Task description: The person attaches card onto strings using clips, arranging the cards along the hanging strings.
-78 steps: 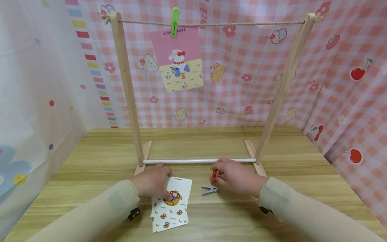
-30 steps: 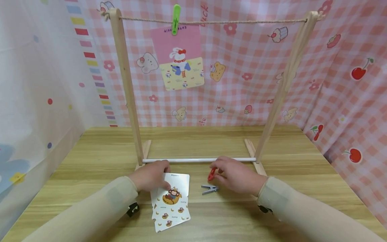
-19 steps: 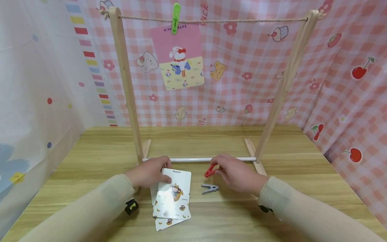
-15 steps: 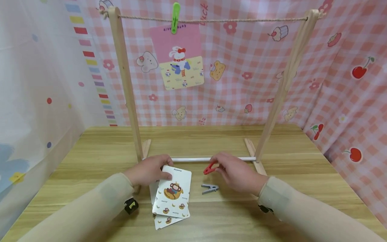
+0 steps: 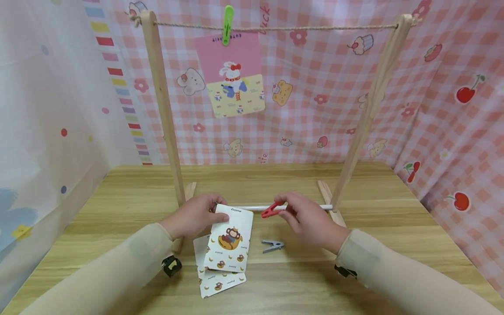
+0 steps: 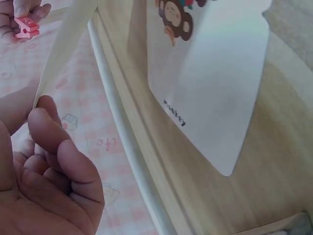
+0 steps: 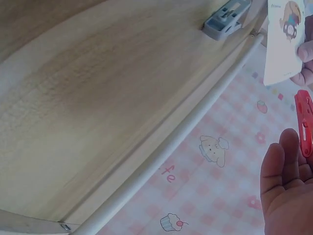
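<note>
My left hand (image 5: 197,214) pinches the top edge of a white monkey card (image 5: 230,243), tilted up off the table. A second monkey card (image 5: 220,282) lies partly under it; in the left wrist view this lying card (image 6: 205,98) shows beyond the thin edge of the held card (image 6: 66,44). My right hand (image 5: 305,221) grips a red clothespin (image 5: 271,211) by its handle end, the nose pointing left toward the held card, apart from it. A grey clothespin (image 5: 273,246) lies on the table between the hands; the right wrist view also shows the red clothespin (image 7: 305,122).
A wooden frame (image 5: 163,100) stands behind the hands, with a twine line (image 5: 315,29) across its top and a white rod (image 5: 244,208) low down. A green clothespin (image 5: 227,25) holds a pink-and-yellow rabbit card (image 5: 232,65) on the line. Checked cloth (image 5: 307,127) hangs behind.
My left hand has lifted the top monkey card off the lower one, moving it up and away. My right hand has raised the red clothespin and turned it to point left.
</note>
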### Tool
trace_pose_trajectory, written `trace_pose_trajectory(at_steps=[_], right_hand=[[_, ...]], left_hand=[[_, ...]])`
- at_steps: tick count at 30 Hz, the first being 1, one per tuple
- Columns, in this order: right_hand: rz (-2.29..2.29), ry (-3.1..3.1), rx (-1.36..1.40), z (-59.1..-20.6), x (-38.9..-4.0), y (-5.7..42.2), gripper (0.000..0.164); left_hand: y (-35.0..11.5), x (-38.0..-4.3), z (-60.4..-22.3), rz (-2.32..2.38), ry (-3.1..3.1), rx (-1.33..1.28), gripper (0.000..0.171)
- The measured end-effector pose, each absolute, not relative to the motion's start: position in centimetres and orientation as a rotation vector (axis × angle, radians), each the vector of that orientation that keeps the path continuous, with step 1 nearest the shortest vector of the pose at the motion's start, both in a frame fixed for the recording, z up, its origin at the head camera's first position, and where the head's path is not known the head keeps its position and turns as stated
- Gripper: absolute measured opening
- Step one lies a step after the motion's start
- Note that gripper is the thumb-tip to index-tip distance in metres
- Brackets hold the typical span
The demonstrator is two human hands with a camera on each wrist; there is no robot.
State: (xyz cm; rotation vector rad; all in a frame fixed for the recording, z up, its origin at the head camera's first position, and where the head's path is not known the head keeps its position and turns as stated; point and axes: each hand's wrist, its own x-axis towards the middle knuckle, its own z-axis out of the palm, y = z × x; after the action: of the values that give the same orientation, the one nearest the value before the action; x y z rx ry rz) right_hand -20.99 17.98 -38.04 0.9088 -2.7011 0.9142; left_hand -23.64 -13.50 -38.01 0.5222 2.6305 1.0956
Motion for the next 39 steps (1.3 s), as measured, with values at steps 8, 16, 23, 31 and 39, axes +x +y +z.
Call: trace_pose_trajectory(at_steps=[8,16,23,31,39], right_hand=[[0.955,-2.654,0.868,-37.8,-20.9,17.9,0.024],[0.966,-2.662,0.814,-37.5,-20.8,17.9,0.021],[0.990,-2.651,0.800,-37.3,-20.7,18.0,0.021],[0.995,-2.624,0.802,-37.1,-20.7,18.0,0.023],[0.978,-2.590,0.814,-36.9,-20.6,18.0,0.022]], left_hand=[[-13.1,-23.5,-37.2,1.172,2.682,0.526,0.010],[-13.0,-23.4,-36.6,1.193,2.723,0.554,0.008],[-12.9,-23.3,-36.2,1.229,2.735,0.585,0.010],[-12.6,-23.2,-35.8,1.254,2.753,0.562,0.010],[-12.5,-23.3,-35.6,1.265,2.781,0.596,0.011]])
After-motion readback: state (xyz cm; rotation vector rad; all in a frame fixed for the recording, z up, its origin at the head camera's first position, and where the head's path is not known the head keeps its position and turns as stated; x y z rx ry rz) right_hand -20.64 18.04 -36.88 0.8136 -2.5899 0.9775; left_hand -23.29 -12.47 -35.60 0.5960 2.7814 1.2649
